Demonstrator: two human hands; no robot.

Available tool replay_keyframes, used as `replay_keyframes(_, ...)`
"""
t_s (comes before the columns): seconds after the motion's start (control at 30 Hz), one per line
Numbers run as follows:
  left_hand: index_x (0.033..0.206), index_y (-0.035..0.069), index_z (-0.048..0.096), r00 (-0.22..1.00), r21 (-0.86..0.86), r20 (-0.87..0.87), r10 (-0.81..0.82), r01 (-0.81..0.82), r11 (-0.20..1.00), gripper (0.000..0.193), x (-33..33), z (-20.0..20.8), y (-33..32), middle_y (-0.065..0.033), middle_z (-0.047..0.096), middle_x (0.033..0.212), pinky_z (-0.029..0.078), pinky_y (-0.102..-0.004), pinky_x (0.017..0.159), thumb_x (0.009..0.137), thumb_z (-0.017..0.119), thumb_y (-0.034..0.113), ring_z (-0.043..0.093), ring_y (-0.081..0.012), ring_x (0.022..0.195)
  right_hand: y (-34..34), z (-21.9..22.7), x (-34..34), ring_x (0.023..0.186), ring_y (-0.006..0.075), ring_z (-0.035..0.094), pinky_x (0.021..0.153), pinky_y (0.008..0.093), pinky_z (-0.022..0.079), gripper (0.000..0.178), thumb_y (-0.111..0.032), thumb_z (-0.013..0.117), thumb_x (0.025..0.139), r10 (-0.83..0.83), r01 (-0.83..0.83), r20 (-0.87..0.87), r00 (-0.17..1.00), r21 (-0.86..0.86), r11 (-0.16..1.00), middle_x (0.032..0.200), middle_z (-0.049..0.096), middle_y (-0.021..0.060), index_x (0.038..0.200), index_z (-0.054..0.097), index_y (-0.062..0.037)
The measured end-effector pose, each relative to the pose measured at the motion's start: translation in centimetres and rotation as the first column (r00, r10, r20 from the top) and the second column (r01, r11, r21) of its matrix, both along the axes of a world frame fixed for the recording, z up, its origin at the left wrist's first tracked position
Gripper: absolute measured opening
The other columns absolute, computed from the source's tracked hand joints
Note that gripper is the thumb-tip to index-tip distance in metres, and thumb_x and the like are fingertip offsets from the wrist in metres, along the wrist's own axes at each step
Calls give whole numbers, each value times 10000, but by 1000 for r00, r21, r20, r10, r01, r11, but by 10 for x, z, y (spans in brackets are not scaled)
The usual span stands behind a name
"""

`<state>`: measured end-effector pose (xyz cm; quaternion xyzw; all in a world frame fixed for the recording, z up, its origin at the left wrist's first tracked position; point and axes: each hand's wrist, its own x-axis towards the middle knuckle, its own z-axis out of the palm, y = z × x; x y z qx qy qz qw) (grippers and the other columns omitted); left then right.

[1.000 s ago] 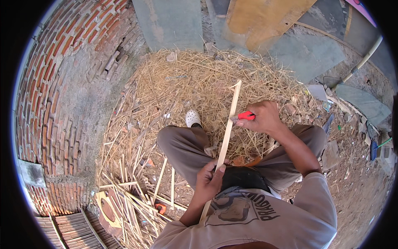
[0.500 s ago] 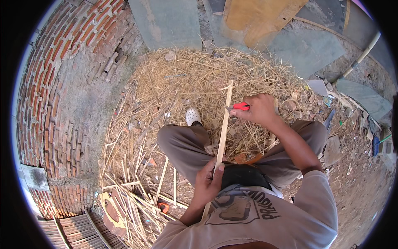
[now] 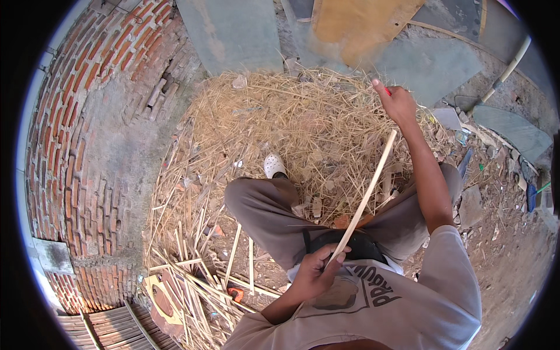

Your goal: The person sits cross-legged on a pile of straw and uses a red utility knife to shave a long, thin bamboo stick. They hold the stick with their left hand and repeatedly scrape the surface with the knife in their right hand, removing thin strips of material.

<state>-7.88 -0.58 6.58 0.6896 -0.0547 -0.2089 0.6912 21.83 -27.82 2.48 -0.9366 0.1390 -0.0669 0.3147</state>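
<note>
My left hand point(image 3: 318, 273) is closed around the lower part of a long, pale strip of bamboo or wood point(image 3: 366, 189) close to my belly. The strip slants up and to the right, and its far end is free above the litter. Beyond that end, my right hand point(image 3: 400, 106) is stretched forward and apart from the strip. It grips a red-handled knife point(image 3: 388, 91); only a bit of the handle shows and the blade is hidden. Across my lap lies a black pad point(image 3: 370, 242), partly under the strip.
Dry shavings point(image 3: 291, 116) cover the ground ahead, around my white clog point(image 3: 273, 165). Several pale strips point(image 3: 204, 291) are piled at lower left, with an orange object point(image 3: 235, 293) among them. A brick wall point(image 3: 87, 175) rises at left; flat grey-green sheets point(image 3: 233, 35) stand at the far side.
My right hand has moved forward and right with the knife, off the strip. The strip has swung from nearly upright to slanting right, and my left hand has shifted right and slightly nearer to me.
</note>
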Motion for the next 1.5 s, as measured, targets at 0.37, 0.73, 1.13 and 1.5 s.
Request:
replay_keyframes(0.37,1174,18,591,974,9,-159,165,-165,986,245,42,-15,15,83,416,573,250,-176,404,1013,478,165,349,13,432,71,0,-82,472,53,279,452,250,224,384,-449,604,919,427,-435,264,865,819,375,562,341,-73,779,528,-100)
replay_keyframes(0.73,1218,-11,536,957,-66,-284,-57,40,997,381,49,-34,31,-38,514,550,387,-203,428,1045,348,272,465,-82,420,58,-13,-47,408,32,299,404,232,226,224,-187,708,864,127,-158,133,983,962,221,535,393,-80,753,540,-89)
replay_keyframes(1.13,1054,7,566,958,-17,-235,165,-173,985,392,30,-38,46,38,351,540,260,-210,411,1043,353,335,276,-45,422,66,-18,-28,442,172,485,451,332,400,557,-594,597,842,189,-325,302,934,507,799,520,488,7,813,606,-38)
replay_keyframes(1.5,1034,9,560,973,197,102,205,-222,955,246,43,-36,27,33,375,574,293,-238,499,1026,426,215,353,-60,511,95,-3,-108,438,285,559,451,387,446,666,-765,606,691,701,-623,254,667,-327,711,464,511,72,580,588,-108)
